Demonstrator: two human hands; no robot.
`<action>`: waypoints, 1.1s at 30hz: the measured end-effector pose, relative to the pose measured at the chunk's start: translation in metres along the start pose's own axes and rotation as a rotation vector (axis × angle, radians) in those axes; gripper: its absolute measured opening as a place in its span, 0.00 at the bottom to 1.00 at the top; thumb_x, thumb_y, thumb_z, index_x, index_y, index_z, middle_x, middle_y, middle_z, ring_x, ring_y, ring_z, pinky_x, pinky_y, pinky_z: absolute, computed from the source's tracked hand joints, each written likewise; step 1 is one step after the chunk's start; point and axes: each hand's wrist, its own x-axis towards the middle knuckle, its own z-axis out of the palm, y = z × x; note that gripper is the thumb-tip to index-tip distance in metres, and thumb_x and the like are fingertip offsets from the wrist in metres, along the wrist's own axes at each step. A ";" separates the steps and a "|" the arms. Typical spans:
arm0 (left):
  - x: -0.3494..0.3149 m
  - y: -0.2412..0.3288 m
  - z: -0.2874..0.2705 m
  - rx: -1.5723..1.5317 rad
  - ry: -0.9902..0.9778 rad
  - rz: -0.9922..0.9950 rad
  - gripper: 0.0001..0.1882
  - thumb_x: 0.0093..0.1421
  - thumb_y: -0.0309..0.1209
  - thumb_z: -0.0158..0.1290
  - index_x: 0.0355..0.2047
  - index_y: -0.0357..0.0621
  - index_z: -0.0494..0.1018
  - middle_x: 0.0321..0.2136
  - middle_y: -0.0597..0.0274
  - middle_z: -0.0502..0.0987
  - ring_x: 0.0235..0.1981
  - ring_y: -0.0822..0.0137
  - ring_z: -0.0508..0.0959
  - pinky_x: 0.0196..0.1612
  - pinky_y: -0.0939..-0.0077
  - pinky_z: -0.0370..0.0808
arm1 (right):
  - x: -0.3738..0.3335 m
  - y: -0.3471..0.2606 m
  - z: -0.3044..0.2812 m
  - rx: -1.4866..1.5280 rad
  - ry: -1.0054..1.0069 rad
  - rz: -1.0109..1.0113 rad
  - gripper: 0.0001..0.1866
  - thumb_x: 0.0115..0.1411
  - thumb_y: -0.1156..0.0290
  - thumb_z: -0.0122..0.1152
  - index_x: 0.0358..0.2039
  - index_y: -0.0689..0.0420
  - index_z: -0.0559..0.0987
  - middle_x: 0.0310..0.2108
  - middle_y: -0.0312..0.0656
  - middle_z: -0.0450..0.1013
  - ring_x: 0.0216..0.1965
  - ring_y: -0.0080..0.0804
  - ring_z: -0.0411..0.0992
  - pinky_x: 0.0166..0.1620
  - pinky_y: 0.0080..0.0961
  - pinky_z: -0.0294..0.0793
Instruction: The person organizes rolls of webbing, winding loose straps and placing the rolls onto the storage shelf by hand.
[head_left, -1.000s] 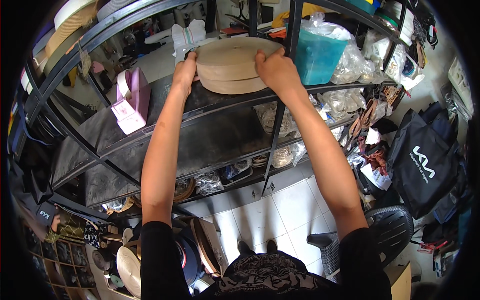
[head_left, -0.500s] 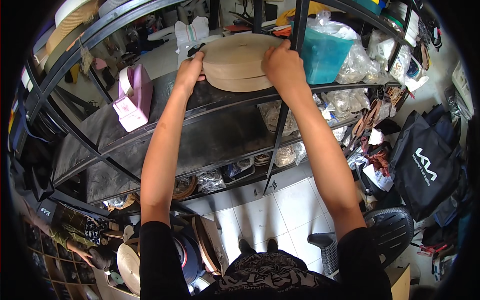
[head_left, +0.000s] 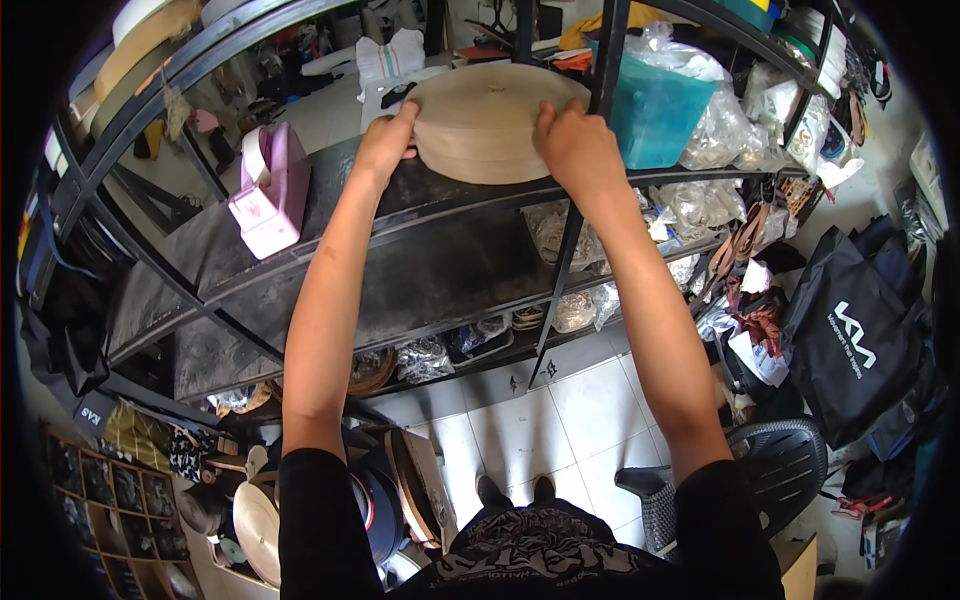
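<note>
The roll, tan and broad, lies flat on the upper shelf, near its front edge; whether it is 1 roll or 2 stacked, I cannot tell. The left hand grips its left side, thumb toward the top; the right hand is closed over the right side. The hold at opposite sides is probably because the roll is too wide for 1 hand, and it should keep the layers level and together.

Just right of the roll, a black post rises at the shelf's front edge, crowding the right hand. Beyond it stand a teal bin and clear bags, toward the shelf's right end, so that side looks blocked. Toward the left end, a lilac box sits at the front edge, apart from the left hand. Below is a dark lower shelf.
</note>
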 end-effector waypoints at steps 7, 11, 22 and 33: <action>-0.011 0.002 0.002 -0.080 -0.012 -0.041 0.36 0.60 0.58 0.43 0.39 0.28 0.74 0.35 0.53 0.76 0.37 0.64 0.75 0.43 0.74 0.71 | 0.000 0.002 -0.007 0.012 -0.047 -0.022 0.29 0.65 0.54 0.42 0.39 0.75 0.72 0.33 0.68 0.74 0.39 0.64 0.74 0.45 0.46 0.75; -0.038 0.003 0.002 0.000 0.171 0.075 0.40 0.63 0.57 0.38 0.44 0.21 0.71 0.43 0.39 0.76 0.48 0.52 0.75 0.50 0.66 0.68 | -0.011 0.001 -0.007 0.079 -0.129 -0.007 0.31 0.65 0.51 0.42 0.44 0.73 0.71 0.33 0.69 0.73 0.39 0.67 0.73 0.45 0.49 0.74; -0.298 0.005 -0.045 -0.048 0.031 0.107 0.12 0.61 0.21 0.42 0.41 0.31 0.74 0.36 0.57 0.79 0.39 0.69 0.79 0.42 0.78 0.75 | -0.142 -0.032 0.025 0.455 -0.262 -0.172 0.26 0.64 0.53 0.50 0.53 0.62 0.72 0.21 0.51 0.76 0.24 0.46 0.76 0.32 0.36 0.75; -0.521 -0.036 -0.167 0.438 0.923 -0.242 0.09 0.62 0.27 0.49 0.37 0.35 0.77 0.27 0.54 0.81 0.31 0.69 0.82 0.35 0.77 0.76 | -0.347 -0.128 0.105 0.911 -1.141 -0.435 0.19 0.62 0.62 0.59 0.48 0.62 0.75 0.25 0.41 0.78 0.24 0.22 0.75 0.29 0.21 0.74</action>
